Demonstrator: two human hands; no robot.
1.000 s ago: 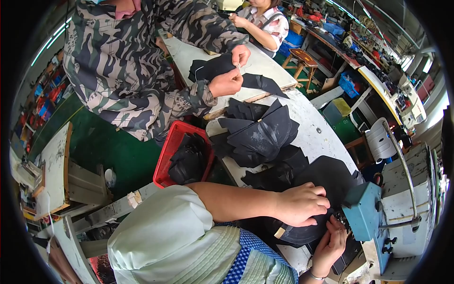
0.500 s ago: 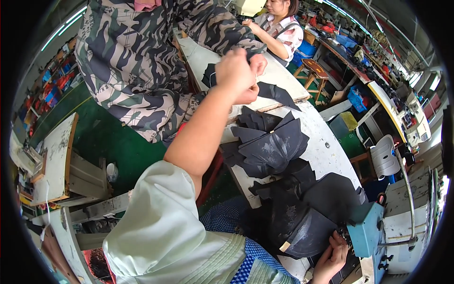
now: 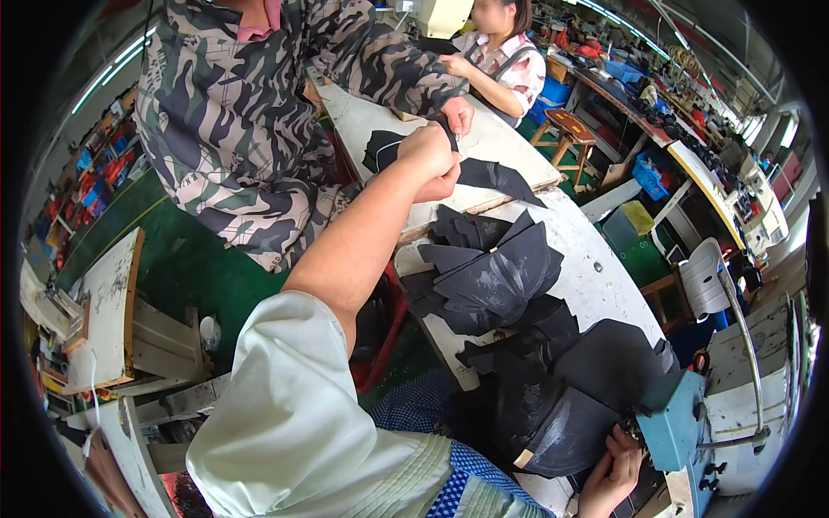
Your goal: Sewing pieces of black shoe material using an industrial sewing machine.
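Note:
My left hand (image 3: pixel 432 161) reaches far forward over the white table, its fingers closed. What it holds is mostly hidden; a bit of dark material and a thin pale thread show by its fingertips. Just beyond it, almost touching, is the hand (image 3: pixel 458 115) of a person in a camouflage smock, fingers pinched. At the lower right my right hand (image 3: pixel 613 470) has its fingers curled at the edge of a black fabric piece (image 3: pixel 566 432), beside the teal sewing machine head (image 3: pixel 669 414). The thumb is hidden.
A stack of black cut pieces (image 3: pixel 496 272) lies on the white table (image 3: pixel 596 289), with a dark strip (image 3: pixel 496 179) farther off. Another person (image 3: pixel 509 69) sits across the table. A wooden stool (image 3: pixel 566 129) and a blue basket (image 3: pixel 649 175) stand on the right.
My left hand has come slightly back and down, and the other person's hand now shows apart from it. My right hand stays by the machine.

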